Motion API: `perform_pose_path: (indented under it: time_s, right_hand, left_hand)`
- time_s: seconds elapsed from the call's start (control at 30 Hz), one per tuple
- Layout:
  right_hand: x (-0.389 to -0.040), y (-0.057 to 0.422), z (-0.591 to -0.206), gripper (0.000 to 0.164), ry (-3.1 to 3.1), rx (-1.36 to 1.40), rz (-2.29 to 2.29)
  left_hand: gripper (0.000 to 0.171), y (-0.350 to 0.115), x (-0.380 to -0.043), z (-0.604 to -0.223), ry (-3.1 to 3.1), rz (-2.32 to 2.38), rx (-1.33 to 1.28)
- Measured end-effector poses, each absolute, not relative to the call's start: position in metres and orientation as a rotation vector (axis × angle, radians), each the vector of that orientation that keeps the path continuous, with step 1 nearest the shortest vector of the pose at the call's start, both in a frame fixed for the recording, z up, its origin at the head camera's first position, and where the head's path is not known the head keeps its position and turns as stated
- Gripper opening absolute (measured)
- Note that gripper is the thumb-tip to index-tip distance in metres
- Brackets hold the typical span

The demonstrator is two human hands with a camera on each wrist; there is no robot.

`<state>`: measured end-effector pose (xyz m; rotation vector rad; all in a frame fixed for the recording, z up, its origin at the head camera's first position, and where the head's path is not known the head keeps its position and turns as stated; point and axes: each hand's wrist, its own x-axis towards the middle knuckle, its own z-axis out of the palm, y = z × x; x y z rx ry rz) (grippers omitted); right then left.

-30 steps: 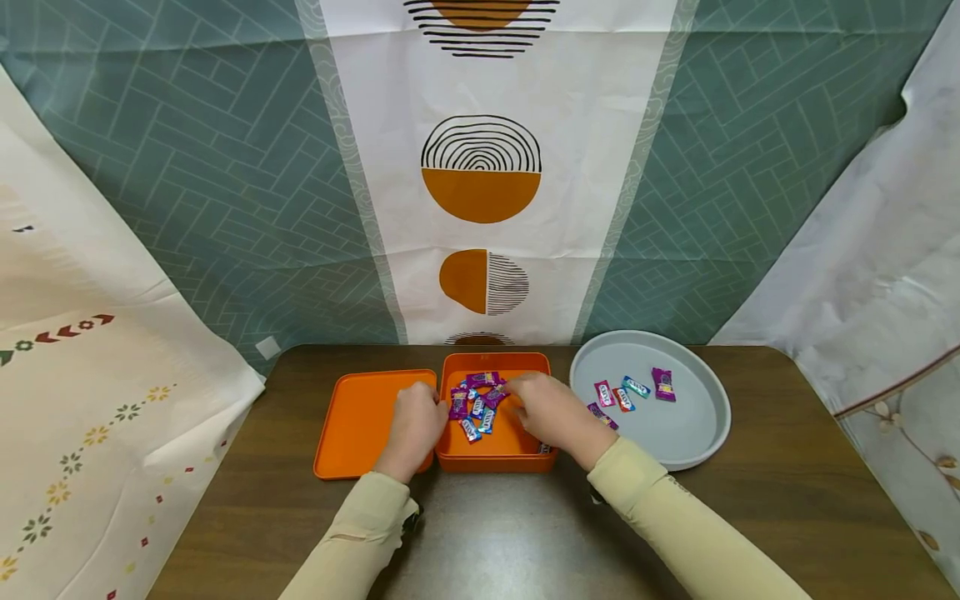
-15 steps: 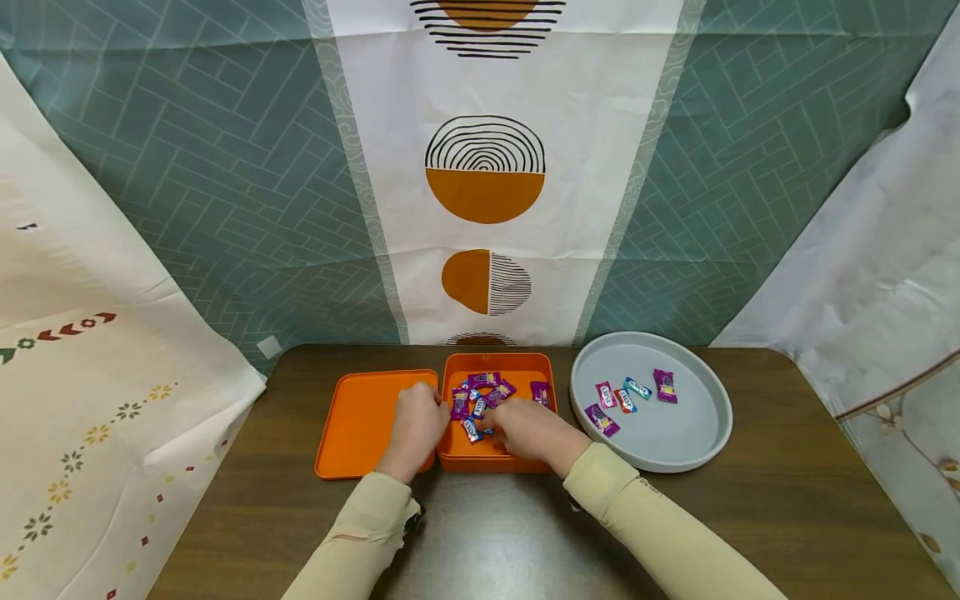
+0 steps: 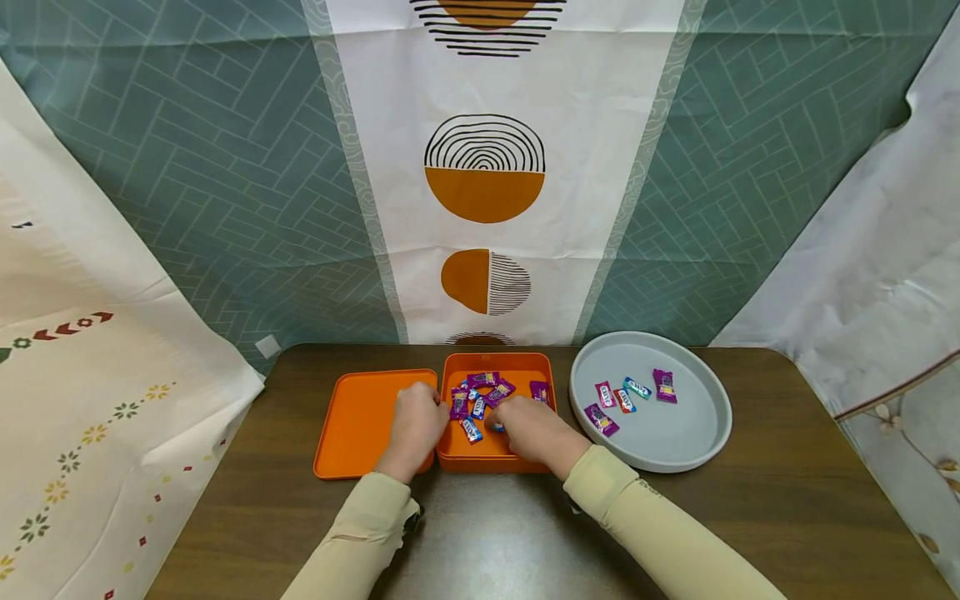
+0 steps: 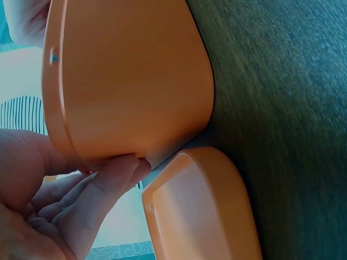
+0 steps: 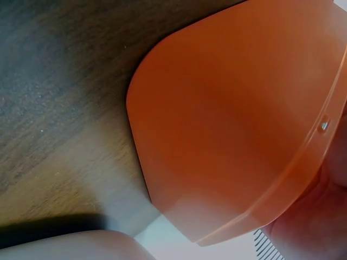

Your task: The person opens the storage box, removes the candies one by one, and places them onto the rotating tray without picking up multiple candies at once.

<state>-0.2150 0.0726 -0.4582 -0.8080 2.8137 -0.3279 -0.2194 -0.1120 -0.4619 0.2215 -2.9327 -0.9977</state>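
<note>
Far left, a pale, creased fabric drape point(image 3: 105, 433) printed with small flowers. It hangs beside a brown wood-grain table point(image 3: 240, 508), smooth, with a glossy patch at the near middle.

On the table, left: a shallow orange tray point(image 3: 363, 425), smooth, plastic-looking, thin raised rim, rounded corners.

Left hand point(image 3: 415, 421), cream sleeve point(image 3: 363, 521) behind it: clamped on the left wall of a deeper orange box point(image 3: 491, 465), thumb and fingers pinching near the rim. Box is smooth and matt outside, rounded corners, lipped rim.

In the box: crinkly, shiny-wrapped sweets, loosely bunched left of centre. Purple sweets point(image 3: 459, 404) are the bigger ones; blue-and-white sweets point(image 3: 470, 429) are small and narrow. One more purple sweet sits by the right wall.

Right hand point(image 3: 528, 429) is in the box, fingers bent down over a blue-and-white sweet point(image 3: 498, 427) mostly hidden under the fingertips. Can't tell if it's pinched or just touched; box wall blocks the right wrist view.

Right: round grey dish point(image 3: 682, 437), matt, low rim, holding two purple sweets plus pink, red and teal ones.

Behind: teal cloth point(image 3: 225, 167), brick-line print, white centre panel.
</note>
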Motion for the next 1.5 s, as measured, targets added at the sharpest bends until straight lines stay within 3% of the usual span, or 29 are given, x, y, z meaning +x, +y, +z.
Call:
perform_pose_path:
  time_s: [0.77,1.2,1.5]
  right_hand:
    - [-0.217,0.079,-0.465,0.015,2.928,-0.806,-0.309]
    - [-0.218,0.084,-0.449,0.024,2.963,-0.703,-0.358]
    - [-0.22,0.1,-0.435,0.019,3.003,-0.737,-0.483]
  left_hand:
    - [0.023,-0.112,-0.218,-0.46,-2.924,-1.01,0.229]
    - [0.022,-0.112,-0.219,-0.46,-2.927,-1.001,0.237]
    - [0.019,-0.111,-0.219,-0.46,-2.926,-0.985,0.241]
